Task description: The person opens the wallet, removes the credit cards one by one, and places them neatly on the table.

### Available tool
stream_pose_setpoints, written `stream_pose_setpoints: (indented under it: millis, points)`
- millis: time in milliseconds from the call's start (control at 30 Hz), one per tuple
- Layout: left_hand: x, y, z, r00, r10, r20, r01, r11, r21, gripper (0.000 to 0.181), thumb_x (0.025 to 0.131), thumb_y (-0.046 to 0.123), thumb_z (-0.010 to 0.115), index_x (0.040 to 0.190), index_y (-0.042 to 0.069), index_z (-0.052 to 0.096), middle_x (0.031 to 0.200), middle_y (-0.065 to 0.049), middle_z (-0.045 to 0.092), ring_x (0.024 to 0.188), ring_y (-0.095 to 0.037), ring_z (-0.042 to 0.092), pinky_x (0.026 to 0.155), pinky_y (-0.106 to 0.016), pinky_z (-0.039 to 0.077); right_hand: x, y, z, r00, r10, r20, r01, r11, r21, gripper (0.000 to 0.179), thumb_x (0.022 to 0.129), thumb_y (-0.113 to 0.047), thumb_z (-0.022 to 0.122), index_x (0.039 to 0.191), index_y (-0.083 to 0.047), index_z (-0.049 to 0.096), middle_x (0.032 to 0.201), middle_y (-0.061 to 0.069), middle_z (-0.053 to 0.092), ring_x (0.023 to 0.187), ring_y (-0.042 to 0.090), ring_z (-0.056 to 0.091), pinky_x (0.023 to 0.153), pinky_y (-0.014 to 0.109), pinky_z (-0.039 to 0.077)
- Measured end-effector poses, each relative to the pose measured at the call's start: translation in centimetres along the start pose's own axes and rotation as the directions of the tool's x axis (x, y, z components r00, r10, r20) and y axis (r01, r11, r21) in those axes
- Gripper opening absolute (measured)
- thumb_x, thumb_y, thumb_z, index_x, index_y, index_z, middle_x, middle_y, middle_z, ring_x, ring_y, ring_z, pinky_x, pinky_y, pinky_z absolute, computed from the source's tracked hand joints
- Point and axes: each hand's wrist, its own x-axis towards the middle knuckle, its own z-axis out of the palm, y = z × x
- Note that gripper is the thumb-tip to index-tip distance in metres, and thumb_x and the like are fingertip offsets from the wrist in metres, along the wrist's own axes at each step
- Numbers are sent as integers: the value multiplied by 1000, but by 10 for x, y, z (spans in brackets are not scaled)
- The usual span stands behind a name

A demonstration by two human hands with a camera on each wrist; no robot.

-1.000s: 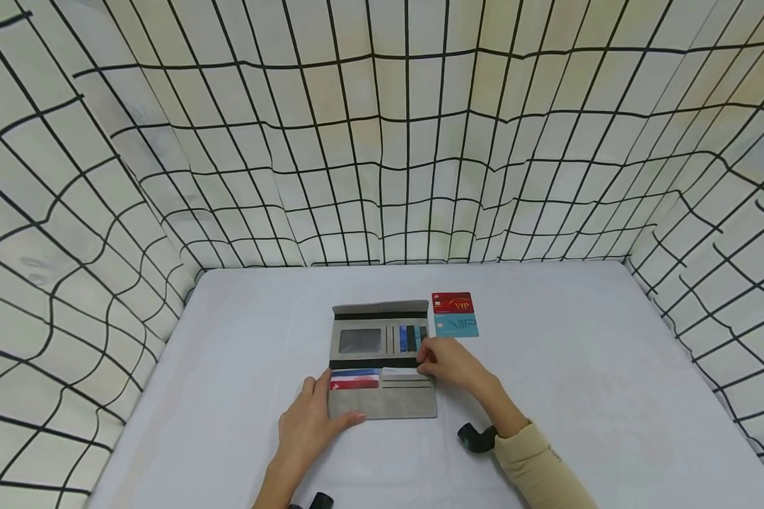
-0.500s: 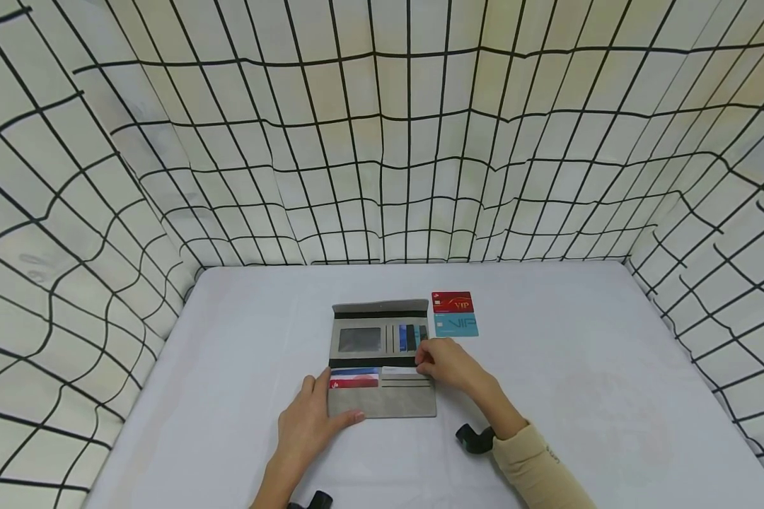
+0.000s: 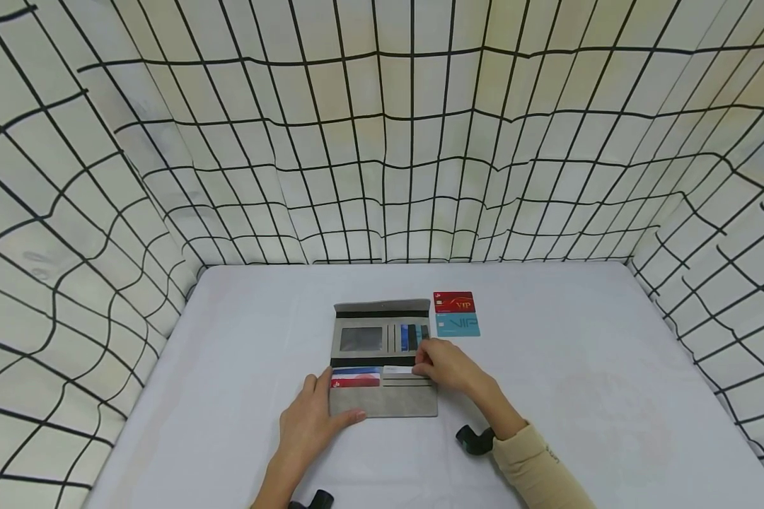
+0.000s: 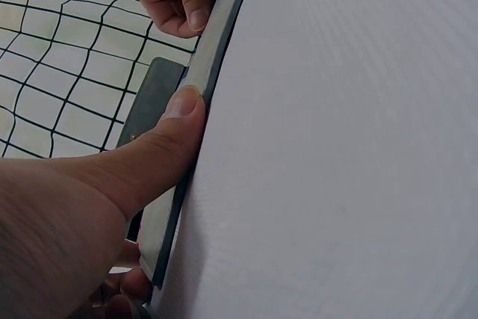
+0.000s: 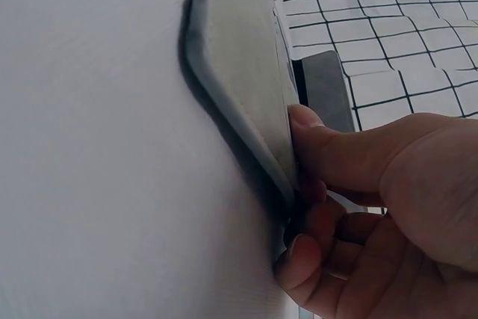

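A grey wallet (image 3: 382,404) lies open on the white-covered table in the head view. My left hand (image 3: 305,424) steadies its near left corner, thumb pressed along the front edge and fingers against the left side. At the wallet's right side, my right hand (image 3: 448,364) has thumb and finger together at a white card (image 3: 396,370) in the upper right slot, seemingly pinching it; the fingertips hide its right end. A red, white and blue card (image 3: 355,379) fills the left slots. Blue and dark cards (image 3: 407,337) sit in the upper panel beside a clear window (image 3: 361,339).
A red VIP card (image 3: 454,302) and a light blue VIP card (image 3: 458,325) lie right of the wallet's top. Black wrist-camera parts (image 3: 474,440) show beside the right sleeve. Black netting (image 3: 407,141) over pale cloth surrounds the table (image 3: 586,367).
My right fingertips have shifted slightly left along the white card. The left hand and the wallet hold their places; the whole view drifts a little.
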Motion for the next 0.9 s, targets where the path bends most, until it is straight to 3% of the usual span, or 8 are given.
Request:
stream_pose_setpoints:
  millis: [900]
  points:
    - [1,1,0,1000,-14,12,14,1000,6,105,65,58,87,145,2,48,97,-8,54,79,-17,53,55,-29,43,-1,-3,6,998,36,-54,-40,997,-72,11,94,-16,70,94,-7,64,86,1,56,77,14,51,69,24,49]
